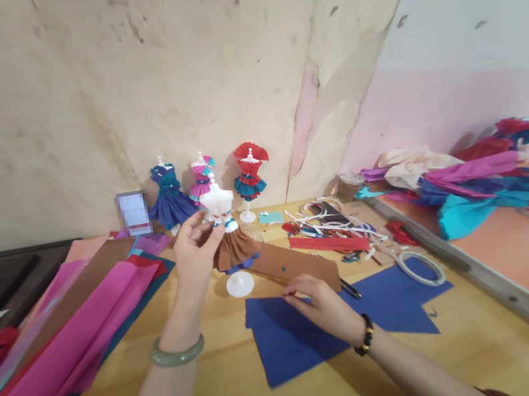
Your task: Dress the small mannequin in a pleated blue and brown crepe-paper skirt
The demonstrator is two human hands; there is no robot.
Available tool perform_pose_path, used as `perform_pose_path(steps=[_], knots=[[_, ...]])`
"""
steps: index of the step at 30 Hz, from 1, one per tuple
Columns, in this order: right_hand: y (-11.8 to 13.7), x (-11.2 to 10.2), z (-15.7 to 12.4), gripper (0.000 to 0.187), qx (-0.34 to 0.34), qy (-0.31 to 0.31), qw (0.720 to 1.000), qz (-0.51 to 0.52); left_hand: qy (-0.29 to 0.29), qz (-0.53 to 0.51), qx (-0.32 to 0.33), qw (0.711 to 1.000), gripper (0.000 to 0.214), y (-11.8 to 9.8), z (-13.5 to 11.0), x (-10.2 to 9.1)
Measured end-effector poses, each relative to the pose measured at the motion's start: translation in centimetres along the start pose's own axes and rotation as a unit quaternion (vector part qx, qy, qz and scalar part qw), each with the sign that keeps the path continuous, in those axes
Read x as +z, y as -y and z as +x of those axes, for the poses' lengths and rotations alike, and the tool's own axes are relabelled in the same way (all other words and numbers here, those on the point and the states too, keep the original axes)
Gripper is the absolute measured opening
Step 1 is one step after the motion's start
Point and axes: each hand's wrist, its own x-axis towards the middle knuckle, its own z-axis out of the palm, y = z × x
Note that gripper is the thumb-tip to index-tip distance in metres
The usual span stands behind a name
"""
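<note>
The white dress form (217,199) is standing on the counter (213,375) in front of the person, its long axis running up and down, nearly upright with a small lean. The left hand (193,254) is the nearer one: it is coming from the left side, and its fingers are grasping the form around the waist, the thumb lying at the front and the other fingers bending at the side. Below this hold, a brown pleated skirt (235,249) is spreading out, and under its edge some blue material (250,262) is showing. The round white base (240,284) is sitting below the skirt.

From the fingers of the right hand (319,300), the form is lying to the left and farther toward the wall (202,66), clearly apart. These fingers are bending with the tips close together, above the blue sheet (293,338) and near the edge of the brown strip (296,264). Whether they are pinching something thin, or touching the sheet below, I cannot tell from here.
</note>
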Motion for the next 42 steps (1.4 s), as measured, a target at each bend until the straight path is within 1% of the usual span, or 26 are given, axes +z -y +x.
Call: perform_pose_path(steps=[1,3,5,6,7,9,12,15,17,19,21,24,26,28,30,33,34,37,39,42], knots=[[0.6,-0.1,0.2,0.020,-0.003,-0.017,1.000,0.022,0.019,-0.013,-0.019,1.000,0.061,-0.1,-0.1,0.0],[1.5,-0.6,1.0,0.021,0.014,-0.079,0.992,0.093,0.068,-0.044,-0.066,0.995,0.065,-0.3,-0.3,0.0],[2.3,-1.3,1.8,0.024,0.054,-0.148,0.972,0.174,0.114,-0.077,-0.116,0.984,0.066,-0.4,-0.5,0.0],[2.6,-1.7,2.3,0.026,0.073,-0.175,0.958,0.214,0.131,-0.093,-0.138,0.977,0.066,-0.5,-0.6,0.1],[2.9,-2.1,2.7,0.029,0.086,-0.190,0.945,0.251,0.144,-0.107,-0.157,0.971,0.066,-0.5,-0.8,0.1],[3.6,-2.7,3.6,0.033,0.093,-0.194,0.925,0.313,0.162,-0.130,-0.183,0.961,0.064,-0.4,-1.3,0.3],[4.7,-3.3,4.8,0.038,0.080,-0.159,0.911,0.372,0.198,-0.154,-0.222,0.942,0.061,-0.4,-2.2,0.7],[5.5,-3.8,5.6,0.042,0.039,-0.144,0.891,0.428,0.246,-0.173,-0.256,0.919,0.057,-0.4,-3.2,1.4],[5.9,-4.3,6.0,0.045,0.010,-0.139,0.878,0.458,0.278,-0.182,-0.272,0.903,0.060,-0.4,-3.7,1.8],[6.2,-4.6,6.1,0.048,0.003,-0.134,0.871,0.473,0.303,-0.190,-0.282,0.890,0.065,-0.4,-4.2,2.3],[6.5,-4.9,6.1,0.050,0.017,-0.135,0.865,0.482,0.325,-0.192,-0.282,0.882,0.066,-0.3,-4.7,2.8],[6.9,-4.9,6.0,0.051,0.051,-0.152,0.856,0.492,0.339,-0.179,-0.273,0.882,0.059,0.1,-5.0,3.3],[7.2,-4.8,6.1,0.048,0.070,-0.163,0.850,0.496,0.325,-0.175,-0.268,0.890,0.050,0.4,-4.9,3.4],[7.3,-4.7,6.2,0.045,0.085,-0.172,0.851,0.490,0.300,-0.169,-0.256,0.903,0.043,0.3,-4.7,3.4],[7.2,-4.7,6.3,0.042,0.094,-0.185,0.857,0.472,0.294,-0.142,-0.223,0.918,0.040,-0.1,-4.4,3.2],[6.8,-4.7,6.6,0.041,0.096,-0.217,0.861,0.450,0.340,-0.056,-0.143,0.928,0.044,-1.2,-4.1,3.0],[6.7,-4.7,6.7,0.041,0.096,-0.229,0.860,0.446,0.347,-0.024,-0.119,0.930,0.044,-1.6,-4.1,3.0],[6.5,-4.5,7.0,0.043,0.101,-0.249,0.857,0.440,0.338,0.067,-0.076,0.936,0.036,-2.5,-4.3,3.1],[6.5,-4.3,7.1,0.044,0.103,-0.247,0.857,0.440,0.330,0.095,-0.071,0.937,0.030,-2.6,-4.5,3.2],[6.6,-4.4,7.2,0.048,0.105,-0.227,0.859,0.448,0.327,0.076,-0.094,0.937,0.028,-2.3,-4.5,3.3]])
